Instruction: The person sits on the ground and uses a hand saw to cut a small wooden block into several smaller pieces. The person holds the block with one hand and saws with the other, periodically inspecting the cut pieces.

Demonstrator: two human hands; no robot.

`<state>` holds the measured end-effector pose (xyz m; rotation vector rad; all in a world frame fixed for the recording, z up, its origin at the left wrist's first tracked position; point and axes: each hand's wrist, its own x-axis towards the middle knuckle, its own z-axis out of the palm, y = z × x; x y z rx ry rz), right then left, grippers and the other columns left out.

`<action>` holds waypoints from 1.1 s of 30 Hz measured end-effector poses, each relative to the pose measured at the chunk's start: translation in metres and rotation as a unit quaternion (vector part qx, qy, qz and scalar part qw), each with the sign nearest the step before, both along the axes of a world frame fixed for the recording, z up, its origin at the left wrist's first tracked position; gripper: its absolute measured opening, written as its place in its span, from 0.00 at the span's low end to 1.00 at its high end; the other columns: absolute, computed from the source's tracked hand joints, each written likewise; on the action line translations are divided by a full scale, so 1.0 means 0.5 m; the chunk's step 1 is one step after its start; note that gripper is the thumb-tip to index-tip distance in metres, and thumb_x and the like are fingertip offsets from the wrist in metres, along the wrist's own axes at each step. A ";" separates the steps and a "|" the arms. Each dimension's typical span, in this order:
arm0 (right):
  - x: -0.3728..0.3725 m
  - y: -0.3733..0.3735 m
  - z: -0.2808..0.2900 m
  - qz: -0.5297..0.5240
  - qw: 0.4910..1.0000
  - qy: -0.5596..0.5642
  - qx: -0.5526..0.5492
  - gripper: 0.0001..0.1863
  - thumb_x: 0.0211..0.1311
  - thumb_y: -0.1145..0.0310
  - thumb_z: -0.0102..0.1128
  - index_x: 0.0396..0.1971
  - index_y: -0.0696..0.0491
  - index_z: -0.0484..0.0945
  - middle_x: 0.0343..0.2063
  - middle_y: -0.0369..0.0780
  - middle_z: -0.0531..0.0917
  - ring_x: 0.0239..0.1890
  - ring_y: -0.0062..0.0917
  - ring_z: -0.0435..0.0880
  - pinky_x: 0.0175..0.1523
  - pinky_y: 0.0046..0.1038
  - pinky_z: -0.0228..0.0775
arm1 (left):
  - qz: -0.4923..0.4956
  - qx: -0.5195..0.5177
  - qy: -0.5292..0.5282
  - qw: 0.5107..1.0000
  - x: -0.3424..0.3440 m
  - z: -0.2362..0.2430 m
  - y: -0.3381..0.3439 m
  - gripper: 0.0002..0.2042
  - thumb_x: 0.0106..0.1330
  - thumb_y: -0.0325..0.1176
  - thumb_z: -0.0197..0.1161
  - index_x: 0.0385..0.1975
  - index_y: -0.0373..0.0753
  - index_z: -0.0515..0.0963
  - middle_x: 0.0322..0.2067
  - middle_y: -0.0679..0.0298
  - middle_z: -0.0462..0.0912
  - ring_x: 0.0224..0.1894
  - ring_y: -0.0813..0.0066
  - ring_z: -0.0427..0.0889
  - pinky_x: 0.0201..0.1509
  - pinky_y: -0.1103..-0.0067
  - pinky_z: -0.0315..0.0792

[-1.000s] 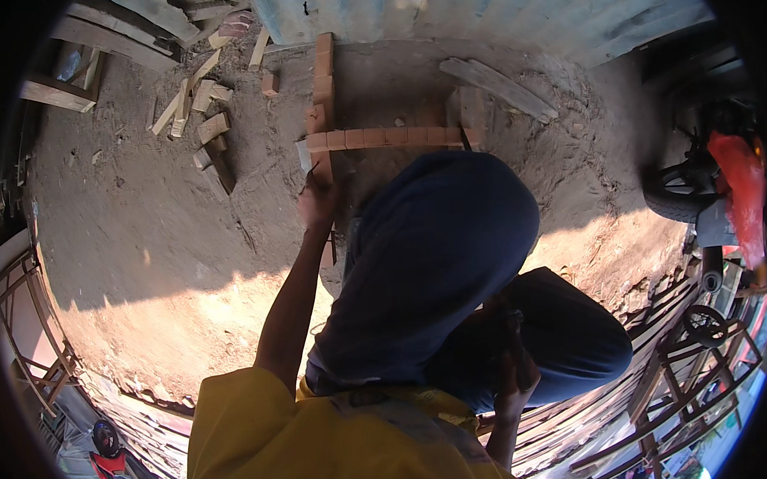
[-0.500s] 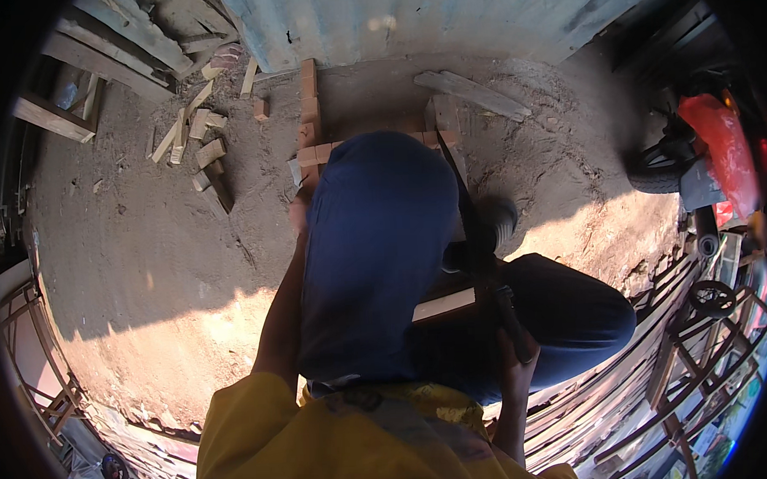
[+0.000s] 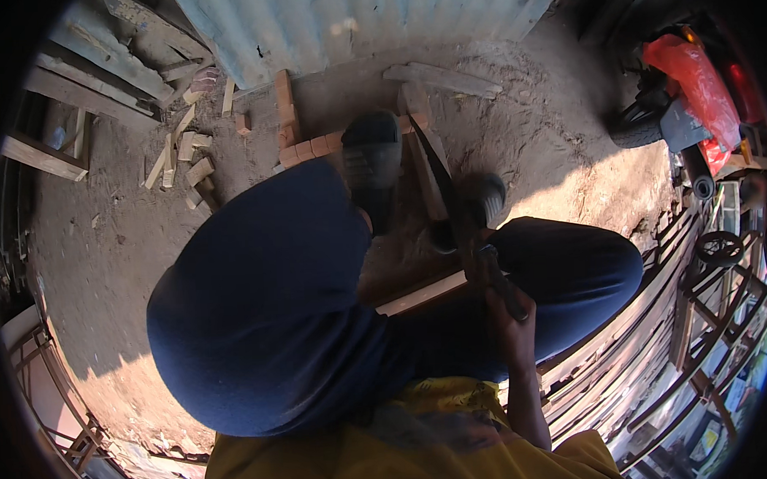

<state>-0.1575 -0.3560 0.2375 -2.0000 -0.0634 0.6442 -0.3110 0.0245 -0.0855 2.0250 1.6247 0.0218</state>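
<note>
My right hand [image 3: 509,309] grips the dark handle of a long-bladed tool [image 3: 443,182], whose tip reaches up toward a row of small reddish-brown blocks [image 3: 308,149]. My left hand is hidden behind my raised left knee. One sandalled foot [image 3: 371,164] is by the row of blocks, over part of it. The other sandalled foot [image 3: 486,198] is to the right of the blade. A pale board [image 3: 421,294] lies crosswise beneath my legs, and another board [image 3: 425,170] runs lengthwise along the blade.
Scattered offcuts [image 3: 178,154] and timbers [image 3: 91,87] lie at the left. A corrugated sheet [image 3: 367,16] bounds the ground ahead. At the right are a wheeled vehicle with a red plastic sheet [image 3: 698,89], a dark metal frame [image 3: 715,304] and stacked planks [image 3: 624,358].
My left knee has swung down and leftward, revealing a sandalled foot and hiding my left arm. My right hand has risen with the tool, and my view has shifted.
</note>
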 end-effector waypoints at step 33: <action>-0.003 0.003 -0.017 0.010 1.000 0.019 0.011 0.11 0.61 0.67 0.62 0.37 0.60 0.80 0.23 0.33 0.78 0.29 0.11 0.71 0.33 0.19 0.64 | -0.342 -0.006 -0.256 0.904 0.405 0.541 0.048 0.20 0.56 0.33 0.61 0.49 0.34 0.74 0.41 0.50 0.82 0.44 0.59 0.82 0.49 0.70 0.74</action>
